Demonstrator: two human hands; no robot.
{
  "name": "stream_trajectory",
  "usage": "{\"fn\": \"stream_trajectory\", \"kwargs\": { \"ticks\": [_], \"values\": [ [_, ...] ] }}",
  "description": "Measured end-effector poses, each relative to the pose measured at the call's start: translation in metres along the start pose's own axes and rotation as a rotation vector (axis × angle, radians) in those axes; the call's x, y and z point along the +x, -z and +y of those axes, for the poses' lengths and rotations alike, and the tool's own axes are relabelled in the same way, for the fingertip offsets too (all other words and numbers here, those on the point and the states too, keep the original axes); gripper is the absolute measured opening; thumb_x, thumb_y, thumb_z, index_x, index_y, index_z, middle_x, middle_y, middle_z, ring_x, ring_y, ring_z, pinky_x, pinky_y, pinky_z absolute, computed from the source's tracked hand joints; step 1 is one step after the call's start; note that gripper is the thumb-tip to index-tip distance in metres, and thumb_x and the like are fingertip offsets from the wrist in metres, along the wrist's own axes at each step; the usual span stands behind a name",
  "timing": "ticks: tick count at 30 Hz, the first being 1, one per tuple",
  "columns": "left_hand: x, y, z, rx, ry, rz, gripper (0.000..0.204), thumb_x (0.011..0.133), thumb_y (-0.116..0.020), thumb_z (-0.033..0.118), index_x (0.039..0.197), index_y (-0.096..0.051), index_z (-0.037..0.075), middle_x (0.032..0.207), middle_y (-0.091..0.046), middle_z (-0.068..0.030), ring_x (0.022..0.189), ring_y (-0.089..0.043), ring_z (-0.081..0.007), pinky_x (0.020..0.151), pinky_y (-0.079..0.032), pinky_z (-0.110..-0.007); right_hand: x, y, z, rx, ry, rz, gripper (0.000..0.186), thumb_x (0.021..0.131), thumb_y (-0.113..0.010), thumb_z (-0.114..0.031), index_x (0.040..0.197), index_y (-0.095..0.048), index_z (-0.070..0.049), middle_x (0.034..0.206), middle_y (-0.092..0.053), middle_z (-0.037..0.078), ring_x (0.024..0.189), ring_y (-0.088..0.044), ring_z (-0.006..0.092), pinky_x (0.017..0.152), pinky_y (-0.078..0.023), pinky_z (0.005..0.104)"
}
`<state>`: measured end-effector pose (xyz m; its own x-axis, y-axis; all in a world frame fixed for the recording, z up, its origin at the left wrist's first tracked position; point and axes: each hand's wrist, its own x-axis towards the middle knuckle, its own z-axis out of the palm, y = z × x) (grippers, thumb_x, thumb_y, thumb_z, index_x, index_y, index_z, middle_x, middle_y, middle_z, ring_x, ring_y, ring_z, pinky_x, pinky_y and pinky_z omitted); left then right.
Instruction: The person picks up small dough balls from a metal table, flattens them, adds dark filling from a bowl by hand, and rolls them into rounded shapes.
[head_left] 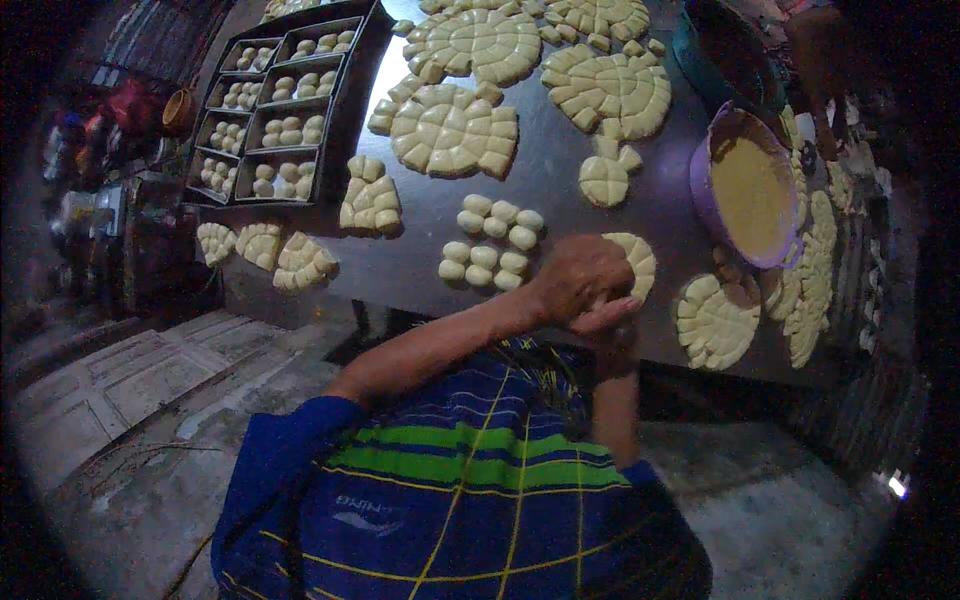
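Note:
My left hand (585,275) is closed over my right hand (610,325) near the table's front edge; what they hold between them is hidden. A scored round of dough (637,262) lies partly behind them. To their left, several smooth dough balls (485,250) sit in small groups. To their right is a larger scored dough round (715,325), with a purple bowl of yellowish mixture (748,185) beyond it and a brown shape (738,285), too unclear to name, between them.
The dark table (380,280) bears several scored dough pieces (450,130), metal trays of dough balls (280,110) at back left, more dough (810,280) along the right, and a teal container (720,50). Another person's arm (825,50) shows at top right.

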<state>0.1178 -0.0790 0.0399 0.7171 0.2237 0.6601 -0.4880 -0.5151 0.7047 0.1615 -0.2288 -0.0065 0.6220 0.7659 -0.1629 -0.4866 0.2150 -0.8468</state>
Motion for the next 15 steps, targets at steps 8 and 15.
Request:
{"fn": "stream_trajectory", "kwargs": {
  "ticks": [8, 15],
  "values": [
    [-0.011, -0.019, 0.006, -0.646, 0.639, -0.099, 0.069, 0.093, -0.049, 0.054, 0.135, -0.045, 0.001, 0.13, -0.053, -0.0154, 0.123, -0.05, -0.0271, 0.107, -0.036, -0.039, 0.003, 0.097, -0.095, -0.474, 0.113, 0.095, 0.036, 0.089, -0.068, -0.02, 0.12, -0.061, -0.002, 0.104, -0.066, 0.006, 0.096, -0.062, 0.0188, 0.082, -0.051, 0.0354],
    [-0.042, 0.025, 0.01, -0.248, 1.073, 0.109, 0.02, 0.098, -0.055, 0.021, 0.104, -0.064, 0.003, 0.103, -0.066, -0.0053, 0.096, -0.059, -0.0137, 0.085, -0.045, -0.028, 0.081, 0.208, -0.268, -1.54, 0.189, 0.134, 0.023, 0.084, -0.073, -0.01, 0.106, -0.072, -0.004, 0.101, -0.072, 0.012, 0.091, -0.067, 0.016, 0.076, -0.053, 0.0313]
  ]
}}
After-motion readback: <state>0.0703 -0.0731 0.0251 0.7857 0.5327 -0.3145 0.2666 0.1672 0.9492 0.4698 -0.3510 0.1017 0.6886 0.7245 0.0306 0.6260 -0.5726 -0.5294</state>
